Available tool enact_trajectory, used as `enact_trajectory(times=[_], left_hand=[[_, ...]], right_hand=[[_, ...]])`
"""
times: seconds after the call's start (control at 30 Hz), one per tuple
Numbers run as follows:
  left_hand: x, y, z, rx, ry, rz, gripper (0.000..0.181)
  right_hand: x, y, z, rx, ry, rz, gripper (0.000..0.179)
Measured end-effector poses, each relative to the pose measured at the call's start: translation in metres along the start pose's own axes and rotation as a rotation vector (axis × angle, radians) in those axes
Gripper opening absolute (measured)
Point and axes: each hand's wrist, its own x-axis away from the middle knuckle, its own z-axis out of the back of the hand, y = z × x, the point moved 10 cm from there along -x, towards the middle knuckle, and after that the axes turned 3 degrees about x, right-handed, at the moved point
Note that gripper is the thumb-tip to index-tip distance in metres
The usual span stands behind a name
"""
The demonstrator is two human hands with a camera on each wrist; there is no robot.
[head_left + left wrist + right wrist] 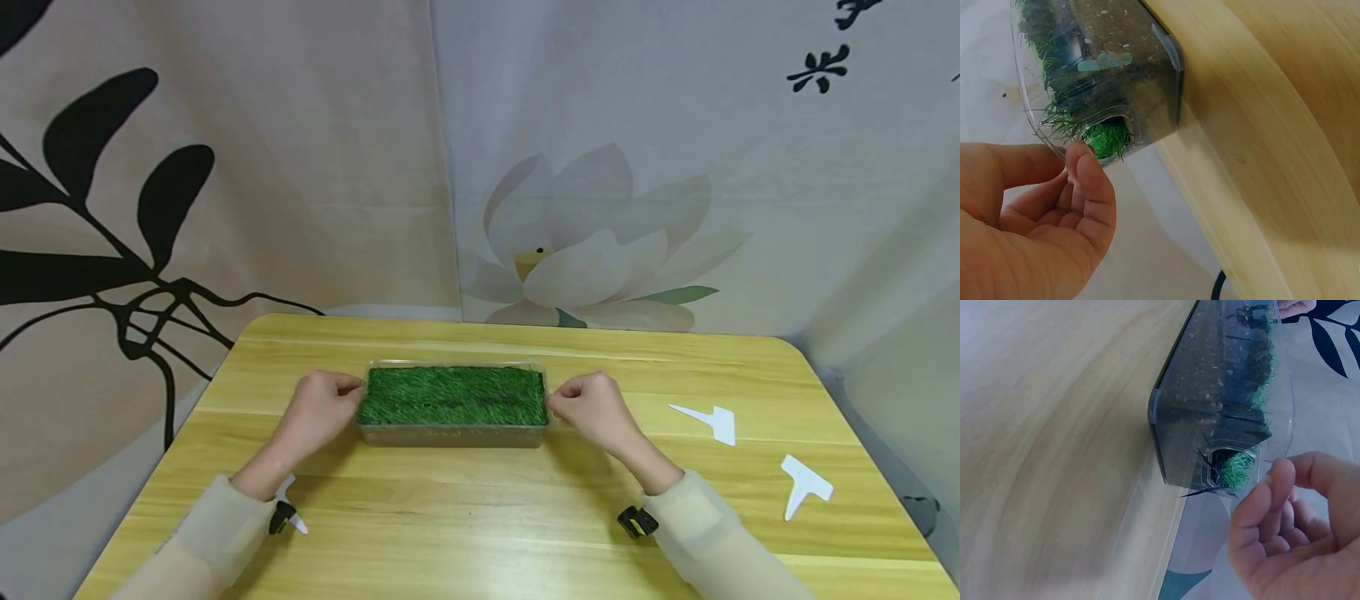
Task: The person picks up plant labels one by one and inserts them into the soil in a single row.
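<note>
pale sleeves [210,533] nearest me stretch over the wooden tabletop [457,525]. the left hand [318,408] and right hand [596,410] pinch opposite ends of a clear tub [453,437] of green grass [453,396], sitting near the tabletop's far edge.

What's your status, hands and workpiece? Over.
Left hand, right hand: fingers pinching opposite ends of clear rectangular plastic box. Green turf inside. Two white T-shaped tags rightward, not blocking.

Head view: bright, even light, seemingly from above; pale glare on near part of table [450,508]; soft shadows beside sleeves [206,533]; faint shading in cloth [315,125] folds. Left wrist view: warmer, broad soft shadow on table, faint glints on box [1157,94]. Right wrist view: bluish, hazier, dimmer; grass [1238,470] slightly blurred.
</note>
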Motion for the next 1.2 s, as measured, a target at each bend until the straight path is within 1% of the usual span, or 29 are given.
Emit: enact_trajectory(times=[0.3, 0.53, 0.73, 0.93, 1.07, 1.2], left_hand=[[0.006, 0.009, -0.011, -0.009, -0.003, -0.004, 0.026], [0.008, 0.012, -0.019, 0.004, -0.031, 0.000, 0.028], [0.010, 0.015, -0.026, 0.032, -0.051, 0.006, 0.027], [0.014, 0.020, -0.031, 0.048, -0.055, -0.017, 0.026], [0.017, 0.023, -0.033, 0.065, -0.053, -0.018, 0.025], [0.020, 0.027, -0.036, 0.074, -0.055, -0.027, 0.025]], right_hand=[[0.011, 0.009, 0.009, 0.026, 0.005, -0.018, 0.029], [0.019, 0.016, 0.015, 0.029, 0.001, -0.039, 0.029], [0.026, 0.021, 0.020, 0.032, 0.005, -0.033, 0.036], [0.033, 0.025, 0.025, 0.041, 0.018, -0.031, 0.038], [0.037, 0.029, 0.028, 0.037, 0.022, -0.045, 0.035], [0.043, 0.032, 0.032, 0.034, 0.024, -0.063, 0.036]])
